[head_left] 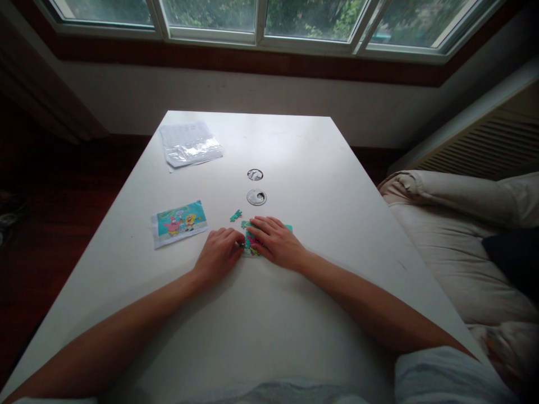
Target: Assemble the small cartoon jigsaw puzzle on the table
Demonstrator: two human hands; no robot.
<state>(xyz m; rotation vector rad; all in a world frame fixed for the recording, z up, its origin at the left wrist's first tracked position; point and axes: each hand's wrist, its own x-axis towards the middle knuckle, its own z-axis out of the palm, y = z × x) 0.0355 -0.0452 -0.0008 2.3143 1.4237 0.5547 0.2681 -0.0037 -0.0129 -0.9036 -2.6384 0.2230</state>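
A small, partly joined jigsaw puzzle [251, 245] in teal and pink lies on the white table [295, 168]. My right hand [273, 240] rests flat on top of it, fingers stretched out toward the left. My left hand [219, 253] sits beside the puzzle's left edge with its fingers curled and pinched at that edge; what they hold, if anything, is hidden. One loose teal puzzle piece [236, 215] lies just beyond the hands. A cartoon reference picture [179, 223] lies to the left of my left hand.
A clear plastic bag over a printed sheet [189, 145] lies at the far left of the table. Two round cable holes [255, 186] sit mid-table. A cushioned sofa [463, 235] stands on the right, windows [261, 17] run along the back.
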